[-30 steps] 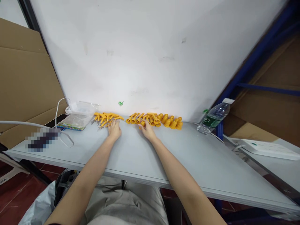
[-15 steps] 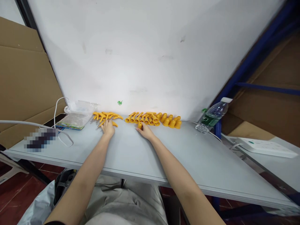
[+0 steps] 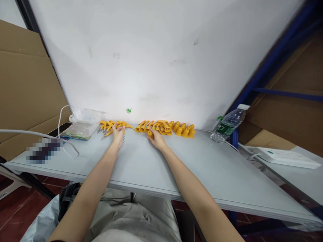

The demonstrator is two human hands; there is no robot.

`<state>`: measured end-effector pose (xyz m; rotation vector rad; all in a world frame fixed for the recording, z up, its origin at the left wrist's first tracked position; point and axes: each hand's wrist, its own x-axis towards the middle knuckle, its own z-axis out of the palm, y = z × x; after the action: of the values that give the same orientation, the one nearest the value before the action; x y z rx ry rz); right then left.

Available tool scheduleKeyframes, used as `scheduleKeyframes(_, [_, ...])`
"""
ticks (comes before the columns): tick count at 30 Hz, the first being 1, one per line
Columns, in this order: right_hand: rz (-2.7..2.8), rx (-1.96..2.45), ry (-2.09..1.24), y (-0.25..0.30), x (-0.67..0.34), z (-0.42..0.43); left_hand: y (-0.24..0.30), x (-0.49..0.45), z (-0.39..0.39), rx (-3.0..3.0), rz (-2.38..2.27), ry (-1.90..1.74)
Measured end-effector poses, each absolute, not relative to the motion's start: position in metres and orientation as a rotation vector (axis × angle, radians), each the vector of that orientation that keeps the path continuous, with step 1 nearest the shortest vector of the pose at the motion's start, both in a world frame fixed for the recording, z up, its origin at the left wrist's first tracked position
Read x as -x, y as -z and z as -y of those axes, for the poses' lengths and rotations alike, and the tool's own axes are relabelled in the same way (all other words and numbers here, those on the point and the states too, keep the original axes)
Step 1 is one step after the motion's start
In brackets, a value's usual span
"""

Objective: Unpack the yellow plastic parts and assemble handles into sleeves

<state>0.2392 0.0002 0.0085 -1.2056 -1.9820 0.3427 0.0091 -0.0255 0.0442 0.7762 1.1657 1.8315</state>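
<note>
Two groups of yellow plastic parts lie along the back of the grey table (image 3: pixel 176 168), against a white board. The left pile (image 3: pixel 107 126) is T-shaped pieces with small metal chains. The right row (image 3: pixel 174 128) is cone-shaped caps. My left hand (image 3: pixel 117 133) rests at the right end of the left pile, fingers curled on a yellow piece whose chain hangs beside the hand. My right hand (image 3: pixel 156 138) lies at the left end of the cone row, fingers closed on one yellow cone (image 3: pixel 150 133).
A clear plastic bag (image 3: pixel 82 126), a phone and a white cable lie at the back left, with cardboard behind. A water bottle (image 3: pixel 229 124) stands at the back right beside a blue rack. A white power strip (image 3: pixel 285 158) lies on the adjoining table.
My left hand slid left along the pile and closed on a chained yellow piece. My right hand drew one cone out of the row and now grips it.
</note>
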Motion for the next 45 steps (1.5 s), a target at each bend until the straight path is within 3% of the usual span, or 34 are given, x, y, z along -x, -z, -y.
scheduleKeyframes(10, [2.173, 0.956, -0.234, -0.022, -0.223, 0.008, -0.062, -0.017, 0.041, -0.470, -0.865, -1.763])
scheduleKeyframes(36, [2.096, 0.840, -0.282, -0.028, -0.225, 0.013, -0.058, -0.027, 0.045, -0.626, -0.903, -1.797])
scheduleKeyframes(45, [2.069, 0.848, -0.239, -0.027, -0.224, 0.012, -0.040, -0.034, 0.042, -1.319, -1.136, -1.626])
